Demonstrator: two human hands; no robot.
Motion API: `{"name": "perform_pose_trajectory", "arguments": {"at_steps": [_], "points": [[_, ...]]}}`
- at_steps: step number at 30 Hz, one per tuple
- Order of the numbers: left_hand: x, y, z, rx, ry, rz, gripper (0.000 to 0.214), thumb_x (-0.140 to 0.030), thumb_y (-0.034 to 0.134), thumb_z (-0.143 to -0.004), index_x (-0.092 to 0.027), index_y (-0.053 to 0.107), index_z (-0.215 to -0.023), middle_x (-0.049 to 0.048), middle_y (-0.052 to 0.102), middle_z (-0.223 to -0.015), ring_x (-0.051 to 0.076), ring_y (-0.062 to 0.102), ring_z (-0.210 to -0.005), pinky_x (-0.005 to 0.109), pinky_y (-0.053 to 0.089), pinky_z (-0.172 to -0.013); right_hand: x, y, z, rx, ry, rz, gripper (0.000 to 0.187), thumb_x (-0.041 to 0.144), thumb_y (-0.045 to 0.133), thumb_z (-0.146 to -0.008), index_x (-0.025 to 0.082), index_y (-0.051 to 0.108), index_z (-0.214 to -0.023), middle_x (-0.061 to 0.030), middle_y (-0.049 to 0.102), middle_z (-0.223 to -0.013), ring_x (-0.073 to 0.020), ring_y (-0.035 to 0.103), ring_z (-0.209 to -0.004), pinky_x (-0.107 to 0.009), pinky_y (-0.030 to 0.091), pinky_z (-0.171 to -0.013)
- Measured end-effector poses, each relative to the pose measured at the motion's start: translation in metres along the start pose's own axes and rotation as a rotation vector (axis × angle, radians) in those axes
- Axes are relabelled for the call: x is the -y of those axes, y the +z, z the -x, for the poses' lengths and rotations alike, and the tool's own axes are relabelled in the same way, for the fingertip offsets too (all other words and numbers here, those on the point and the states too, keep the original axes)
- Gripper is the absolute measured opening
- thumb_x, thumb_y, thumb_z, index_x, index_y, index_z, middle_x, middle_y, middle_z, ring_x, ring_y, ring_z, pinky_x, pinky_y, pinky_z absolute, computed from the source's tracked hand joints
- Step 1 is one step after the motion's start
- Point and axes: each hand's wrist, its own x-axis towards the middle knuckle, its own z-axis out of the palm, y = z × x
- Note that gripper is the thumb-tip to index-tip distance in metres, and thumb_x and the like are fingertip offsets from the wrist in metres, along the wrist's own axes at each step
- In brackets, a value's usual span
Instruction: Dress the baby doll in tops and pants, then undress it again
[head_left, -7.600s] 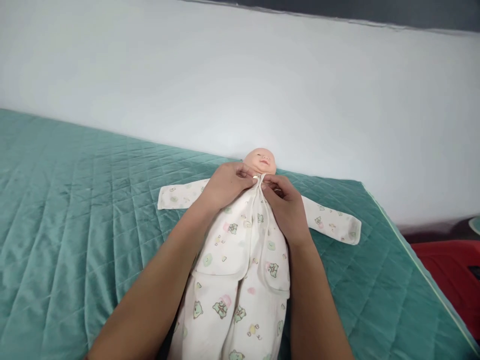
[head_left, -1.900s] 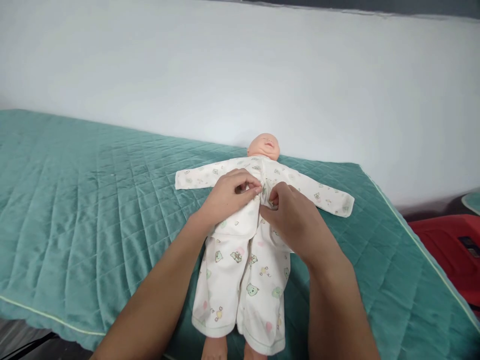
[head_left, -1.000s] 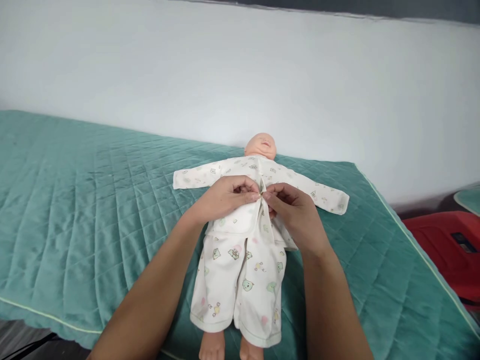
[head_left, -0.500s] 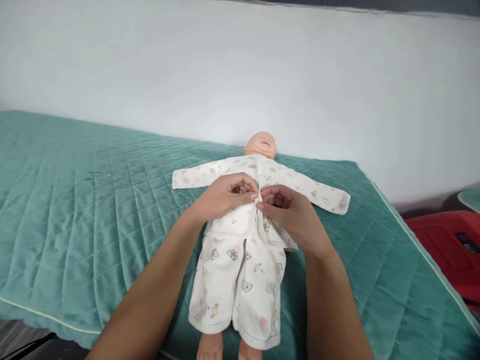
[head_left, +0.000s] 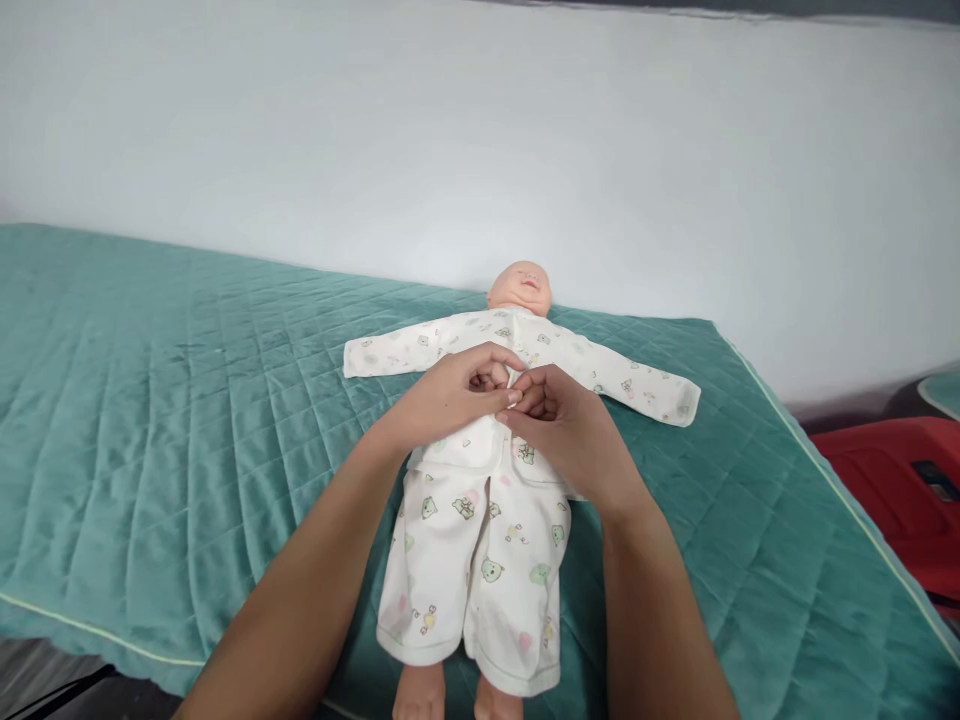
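Observation:
A baby doll (head_left: 519, 288) lies on its back, head towards the wall and feet towards me. It wears a white printed long-sleeved top (head_left: 577, 342) and matching trousers (head_left: 442, 560). At the middle of the doll's front, my left hand (head_left: 461, 395) pinches the top's front edge. Close against it, my right hand (head_left: 559, 420) pinches the other front edge, and the fingertips of both hands meet. Whatever fastener is between the fingers is hidden. Below the hands the two front flaps hang over the waist of the trousers.
A green quilted cover (head_left: 187, 430) spreads under the doll, with a pale piped edge. Behind it rises a white wall (head_left: 375, 140). On the right, beyond the cover's edge, stands a red plastic object (head_left: 885, 480).
My right hand has shifted slightly left, drawing its side of the top towards my left hand. The fingertips are now closer together and the front edges meet.

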Motion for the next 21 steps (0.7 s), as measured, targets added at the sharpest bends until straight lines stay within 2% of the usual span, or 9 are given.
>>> {"name": "perform_pose_trajectory", "arguments": {"at_steps": [4,8,11,13,15,17,19,21], "points": [[0.0,-0.004,0.0,0.035,0.022,0.041,0.023,-0.027,0.066,-0.086,-0.024,0.066,-0.108,-0.0004,0.063,-0.085,0.014,0.059,-0.08,0.026,0.047,-0.07,-0.002,0.0,0.0,0.004,-0.005,-0.016,0.015,0.031,0.072,-0.083,0.024,0.063,-0.093,0.0048,0.059,-0.075,-0.0116,0.055,-0.067,-0.025,0.043,-0.062],[0.004,-0.006,0.0,0.035,0.082,0.023,0.022,-0.029,0.066,-0.088,-0.022,0.066,-0.109,0.0005,0.065,-0.088,0.014,0.061,-0.082,0.027,0.048,-0.075,-0.007,0.002,-0.002,0.003,-0.024,-0.128,0.018,0.038,0.069,-0.088,0.024,0.065,-0.098,0.006,0.055,-0.066,-0.011,0.054,-0.059,-0.025,0.042,-0.057],[0.01,0.0,-0.004,-0.119,0.16,-0.073,0.022,-0.03,0.062,-0.092,-0.022,0.065,-0.111,0.0031,0.067,-0.098,0.015,0.063,-0.089,0.028,0.051,-0.079,-0.011,0.005,-0.005,-0.077,-0.055,-0.273,0.019,0.04,0.067,-0.09,0.023,0.066,-0.097,0.0046,0.06,-0.065,-0.0108,0.053,-0.054,-0.025,0.043,-0.053],[0.015,0.005,-0.007,-0.242,0.268,-0.199,0.025,-0.029,0.057,-0.095,-0.022,0.064,-0.118,0.0071,0.066,-0.118,0.019,0.062,-0.109,0.034,0.051,-0.093,-0.014,0.007,-0.007,-0.203,-0.102,-0.328,0.016,0.038,0.066,-0.091,0.023,0.065,-0.093,0.0034,0.062,-0.068,-0.0106,0.053,-0.055,-0.024,0.043,-0.052],[0.019,0.009,-0.01,-0.29,0.383,-0.345,0.03,-0.027,0.052,-0.098,-0.024,0.062,-0.126,0.0087,0.059,-0.139,0.022,0.052,-0.131,0.04,0.043,-0.11,-0.017,0.008,-0.01,-0.35,-0.176,-0.31,0.011,0.034,0.066,-0.091,0.023,0.066,-0.091,0.0015,0.066,-0.077,-0.0119,0.059,-0.065,-0.025,0.048,-0.058],[0.022,0.012,-0.011,-0.284,0.428,-0.469,0.033,-0.027,0.047,-0.101,-0.026,0.061,-0.13,0.0072,0.055,-0.147,0.023,0.045,-0.141,0.046,0.034,-0.119,-0.021,0.009,-0.013,-0.436,-0.255,-0.246,0.008,0.03,0.064,-0.092,0.024,0.067,-0.095,-0.0011,0.069,-0.093,-0.0149,0.064,-0.085,-0.028,0.053,-0.074],[0.024,0.013,-0.012,-0.292,0.409,-0.544,0.033,-0.029,0.044,-0.102,-0.027,0.064,-0.128,0.005,0.057,-0.147,0.023,0.044,-0.142,0.049,0.032,-0.12,-0.025,0.01,-0.016,-0.447,-0.313,-0.158,0.013,0.028,0.062,-0.093,0.025,0.067,-0.104,-0.0034,0.069,-0.111,-0.0179,0.063,-0.105,-0.035,0.053,-0.091],[0.026,0.013,-0.014,-0.331,0.382,-0.564,0.032,-0.03,0.043,-0.103,-0.028,0.067,-0.124,0.0034,0.057,-0.147,0.024,0.044,-0.143,0.05,0.034,-0.12,-0.03,0.012,-0.022,-0.43,-0.346,-0.032,0.021,0.028,0.061,-0.093,0.026,0.065,-0.114,-0.0048,0.066,-0.125,-0.0205,0.059,-0.119,-0.042,0.047,-0.104]]}}
